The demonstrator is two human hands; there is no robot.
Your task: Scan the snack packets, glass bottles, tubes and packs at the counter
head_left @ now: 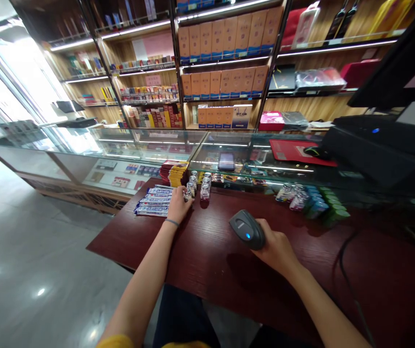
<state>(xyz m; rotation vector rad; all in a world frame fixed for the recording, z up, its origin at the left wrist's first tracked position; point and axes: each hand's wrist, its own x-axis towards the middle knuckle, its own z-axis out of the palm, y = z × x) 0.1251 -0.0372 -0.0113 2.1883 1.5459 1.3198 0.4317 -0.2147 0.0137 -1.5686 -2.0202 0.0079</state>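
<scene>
Black scanner [246, 229]: clasped in my right hand [273, 244], held above the table [207, 234].
Small jars [205, 191]: two rows; my left hand [179, 207] grasps the left row's front jar [187, 195].
Blue-and-white packets [153, 204]: flat beside that hand.

On the table [207, 261], flat packets [152, 205] lie at the left, with stacked packs [177, 175] just beyond them. To the packets' right, the person's left hand [179, 205] touches the near end of a row of bottles [192, 181]; a second row [205, 187] stands just right of it. Well to the right, the right hand [276, 244] holds a scanner [246, 228] above the table. Beyond it, farther right, more bottles [293, 195] stand left of some cans [333, 205]. The display counter [145, 144] runs behind everything on the table, a mat [290, 150] on its right part. Farthest back, behind the counter, shelving [225, 98] bears boxes [225, 38].
</scene>
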